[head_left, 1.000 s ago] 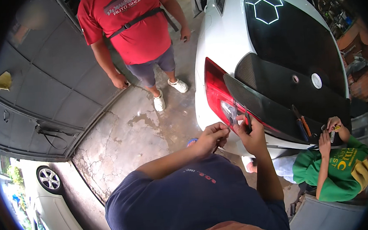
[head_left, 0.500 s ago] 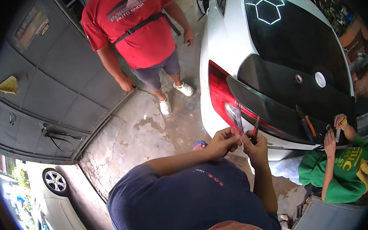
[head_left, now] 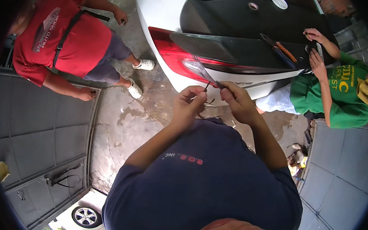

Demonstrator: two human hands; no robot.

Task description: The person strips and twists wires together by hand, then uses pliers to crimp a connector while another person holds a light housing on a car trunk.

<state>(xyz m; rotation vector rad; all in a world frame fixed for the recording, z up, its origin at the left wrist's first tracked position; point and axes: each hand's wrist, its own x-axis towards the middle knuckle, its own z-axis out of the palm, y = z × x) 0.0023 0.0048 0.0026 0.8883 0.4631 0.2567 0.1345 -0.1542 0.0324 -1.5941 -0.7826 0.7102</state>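
My left hand (head_left: 190,106) is closed in a pinch on a thin dark wire (head_left: 208,87), whose short end sticks up past the fingertips. Another thin strand (head_left: 210,101) curves out below that thumb. Close beside it, my right hand (head_left: 238,100) is closed around a slim dark tool (head_left: 219,85); its kind is hidden by the fingers. Both hands are held in front of my chest, near the red tail light (head_left: 165,42) of a white car (head_left: 154,11). A narrow greyish strip shows just beyond the fingers, against the light; I cannot tell what it is.
Blue-handled pliers (head_left: 282,57) and an orange-handled tool (head_left: 288,51) lie on the car's black rear spoiler (head_left: 239,48). Rolls of tape (head_left: 279,2) sit higher up. A person in green (head_left: 329,85) works at the right; one in red (head_left: 66,42) stands left, by a grey gate (head_left: 42,136).
My view has turned and the hands have drawn apart slightly. The wire end now shows above the left fingers. The right hand's tool no longer points straight up.
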